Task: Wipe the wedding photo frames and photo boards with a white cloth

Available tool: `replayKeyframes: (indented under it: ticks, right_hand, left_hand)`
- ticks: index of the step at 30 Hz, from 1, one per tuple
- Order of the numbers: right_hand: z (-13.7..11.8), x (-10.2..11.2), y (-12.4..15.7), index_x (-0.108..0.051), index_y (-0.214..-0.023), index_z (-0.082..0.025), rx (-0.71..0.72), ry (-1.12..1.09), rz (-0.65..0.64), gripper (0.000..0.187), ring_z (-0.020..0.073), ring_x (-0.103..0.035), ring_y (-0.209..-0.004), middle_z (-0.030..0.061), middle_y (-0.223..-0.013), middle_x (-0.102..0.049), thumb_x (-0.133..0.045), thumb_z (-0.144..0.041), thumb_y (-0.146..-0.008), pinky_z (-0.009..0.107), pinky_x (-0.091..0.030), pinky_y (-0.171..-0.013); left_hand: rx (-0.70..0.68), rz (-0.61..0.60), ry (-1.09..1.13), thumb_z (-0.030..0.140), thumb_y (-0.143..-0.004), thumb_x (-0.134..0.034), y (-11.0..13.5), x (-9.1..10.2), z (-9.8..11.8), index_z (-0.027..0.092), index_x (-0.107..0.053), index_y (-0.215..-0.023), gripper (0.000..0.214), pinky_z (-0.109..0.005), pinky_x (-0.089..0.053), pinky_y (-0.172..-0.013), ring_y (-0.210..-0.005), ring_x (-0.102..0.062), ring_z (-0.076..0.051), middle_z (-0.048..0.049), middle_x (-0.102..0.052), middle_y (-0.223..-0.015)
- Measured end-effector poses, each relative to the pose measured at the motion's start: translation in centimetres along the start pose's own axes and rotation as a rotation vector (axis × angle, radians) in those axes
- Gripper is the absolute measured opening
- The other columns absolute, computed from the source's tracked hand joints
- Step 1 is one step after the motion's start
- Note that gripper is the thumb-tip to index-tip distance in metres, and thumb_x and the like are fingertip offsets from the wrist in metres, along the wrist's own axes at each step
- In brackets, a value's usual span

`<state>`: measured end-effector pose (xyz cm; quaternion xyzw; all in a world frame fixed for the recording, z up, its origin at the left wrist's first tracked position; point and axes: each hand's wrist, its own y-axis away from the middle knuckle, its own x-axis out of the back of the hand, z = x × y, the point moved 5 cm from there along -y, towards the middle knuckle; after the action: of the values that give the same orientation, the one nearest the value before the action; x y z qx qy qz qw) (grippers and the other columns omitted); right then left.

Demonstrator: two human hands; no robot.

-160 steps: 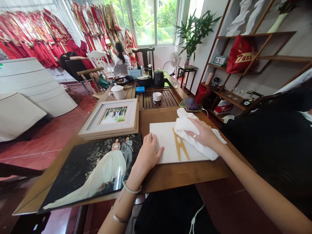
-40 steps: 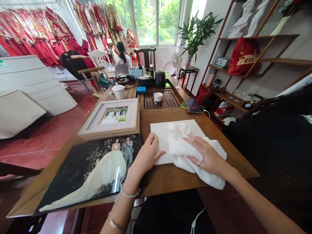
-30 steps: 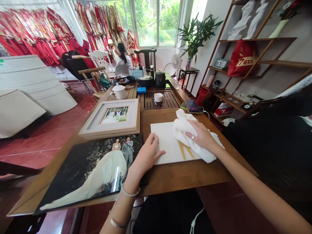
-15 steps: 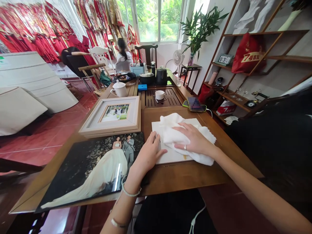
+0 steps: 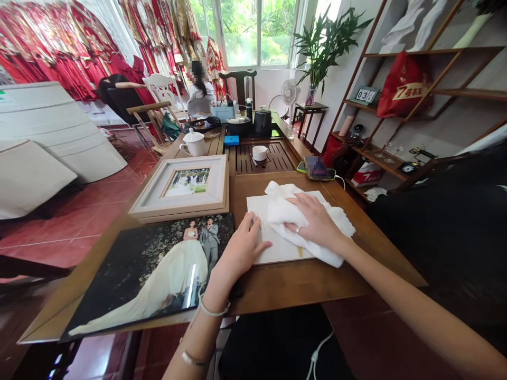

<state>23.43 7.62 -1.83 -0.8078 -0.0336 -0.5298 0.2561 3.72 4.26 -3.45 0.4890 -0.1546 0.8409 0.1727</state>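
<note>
A white board lies flat on the wooden table, with a small yellowish-brown mark near its front edge. My right hand, a ring on one finger, presses on a bunched white cloth with its fingers curled into the folds. The cloth covers much of the board's right half and hangs past its right edge. At the board's left edge rests my left hand, thumb spread away from the fingers. Left of that hand lies a glossy wedding photo panel. Behind the panel is a framed photo.
The wooden table also holds a lidded white mug, a blue box, a white cup on a slatted tea tray, and a phone with a cable. A person sits at the far end. Shelves stand right.
My right hand and the cloth have shifted slightly to the right across the board, uncovering more of its middle. My left hand stays at the left edge.
</note>
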Motion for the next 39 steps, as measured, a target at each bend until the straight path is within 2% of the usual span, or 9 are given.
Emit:
replayKeyframes:
  ticks: [4, 9, 13, 20, 23, 25, 31, 36, 39]
  right_hand:
    - [0.6, -1.3, -3.8, -0.054, -0.131, -0.019, -0.002, 0.01, -0.086, 0.057, 0.0384, -0.03, -0.143, 0.0142, -0.156, -0.037, -0.065, -0.039, -0.079, 0.062, -0.031, -0.11]
    - [-1.0, -2.3, -5.7, -0.051, -0.135, -0.02, 0.107, 0.007, -0.148, 0.059, 0.0347, -0.04, -0.137, 0.0137, -0.146, -0.052, -0.062, -0.044, -0.082, 0.059, -0.031, -0.109]
    - [-2.2, -1.7, -4.2, -0.056, -0.129, -0.019, 0.201, -0.001, -0.137, 0.055, 0.0344, -0.049, -0.128, 0.0149, -0.135, -0.06, -0.063, -0.047, -0.082, 0.056, -0.035, -0.107]
    - [-3.8, 0.2, 1.8, -0.056, -0.128, -0.022, 0.262, -0.015, -0.193, 0.054, 0.0352, -0.042, -0.137, 0.0142, -0.14, -0.056, -0.067, -0.043, -0.08, 0.062, -0.028, -0.112]
    - [-4.3, 0.7, 3.4, -0.054, -0.13, -0.025, 0.232, -0.032, -0.2, 0.055, 0.0339, -0.042, -0.137, 0.0119, -0.141, -0.055, -0.068, -0.042, -0.08, 0.062, -0.027, -0.113]
    - [-4.0, 0.7, 3.3, -0.053, -0.131, -0.026, 0.163, -0.039, -0.173, 0.056, 0.0338, -0.045, -0.135, 0.0114, -0.139, -0.057, -0.068, -0.042, -0.08, 0.062, -0.028, -0.112]
    - [-3.3, -0.8, -0.6, -0.052, -0.134, -0.022, 0.039, -0.013, -0.117, 0.058, 0.0358, -0.047, -0.128, 0.0128, -0.139, -0.057, -0.064, -0.043, -0.082, 0.058, -0.035, -0.106]
    - [-4.2, -2.5, -4.8, -0.044, -0.143, -0.024, 0.011, 0.052, -0.173, 0.063, 0.0373, -0.045, -0.128, 0.0132, -0.141, -0.054, -0.059, -0.044, -0.085, 0.06, -0.034, -0.103]
    - [-5.1, -3.1, -6.4, -0.042, -0.145, -0.026, 0.006, 0.094, -0.221, 0.065, 0.0395, -0.043, -0.128, 0.014, -0.141, -0.053, -0.058, -0.045, -0.085, 0.061, -0.035, -0.099]
  left_hand:
    - [0.047, -0.049, -0.024, 0.036, -0.093, -0.057, 0.0, 0.3, 0.4, 0.006, -0.041, -0.141, 0.059, -0.05, -0.028, -0.12, -0.149, -0.023, -0.036, -0.0279, -0.028, -0.157]
    - [-0.012, -0.018, -0.024, 0.034, -0.094, -0.053, 0.1, 0.4, 0.6, 0.007, -0.038, -0.143, 0.057, -0.051, -0.028, -0.12, -0.149, -0.024, -0.035, -0.027, -0.029, -0.156]
    - [-0.051, 0.047, -0.005, 0.018, -0.097, -0.037, 0.0, 0.1, 0.2, 0.009, -0.046, -0.136, 0.041, -0.052, -0.028, -0.121, -0.149, -0.028, -0.032, -0.0228, -0.036, -0.153]
    - [-0.096, 0.113, 0.07, 0.006, -0.092, -0.036, -0.3, 0.5, 0.5, 0.011, -0.055, -0.123, 0.037, -0.047, -0.038, -0.115, -0.135, -0.047, -0.027, -0.0207, -0.047, -0.14]
    - [-0.1, 0.155, 0.095, 0.006, -0.093, -0.035, -0.2, 0.8, 0.8, 0.012, -0.055, -0.122, 0.036, -0.048, -0.04, -0.112, -0.128, -0.052, -0.026, -0.0188, -0.052, -0.133]
    - [-0.075, 0.17, 0.099, 0.006, -0.092, -0.036, -0.2, 0.7, 0.7, 0.013, -0.054, -0.124, 0.037, -0.047, -0.04, -0.112, -0.129, -0.051, -0.026, -0.0178, -0.052, -0.133]
    - [-0.026, 0.229, 0.114, 0.003, -0.087, -0.035, -0.2, 0.3, -0.3, 0.011, -0.046, -0.133, 0.048, -0.047, -0.042, -0.109, -0.127, -0.052, -0.028, -0.0192, -0.056, -0.129]
    - [0.048, 0.241, 0.102, 0.004, -0.087, -0.035, -0.2, 0.0, -1.3, 0.008, -0.029, -0.148, 0.061, -0.05, -0.048, -0.096, -0.111, -0.06, -0.029, -0.0216, -0.06, -0.121]
    - [0.029, 0.291, 0.121, 0.005, -0.087, -0.036, -0.2, 0.0, -1.5, 0.009, -0.021, -0.152, 0.067, -0.05, -0.047, -0.098, -0.113, -0.059, -0.03, -0.0223, -0.06, -0.122]
